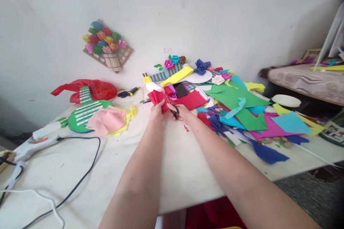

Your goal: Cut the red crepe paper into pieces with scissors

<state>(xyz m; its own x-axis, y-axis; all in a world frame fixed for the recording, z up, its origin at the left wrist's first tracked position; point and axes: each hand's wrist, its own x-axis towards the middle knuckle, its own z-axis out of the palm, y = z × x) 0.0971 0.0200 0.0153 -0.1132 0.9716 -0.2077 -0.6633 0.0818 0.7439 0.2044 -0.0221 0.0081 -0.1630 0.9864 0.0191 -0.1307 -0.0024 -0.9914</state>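
My left hand (158, 107) is closed on a piece of red crepe paper (156, 96), pinching it near its lower edge. In my right hand (183, 113) is a pair of scissors (175, 111) with black handles. Its blades point up and left, at the red paper beside my left fingers. Behind my right hand lies a wider strip of red paper (195, 100). Small red scraps (186, 128) rest on the table just below the hands.
Coloured paper, including a large green sheet (236, 94), is heaped at right. A green paper guitar (77, 114), pink paper (109, 118) and pliers (128, 92) lie at left. A black cable (92, 166) loops from a power strip (37, 147). Paper flowers (100, 39) hang on the wall.
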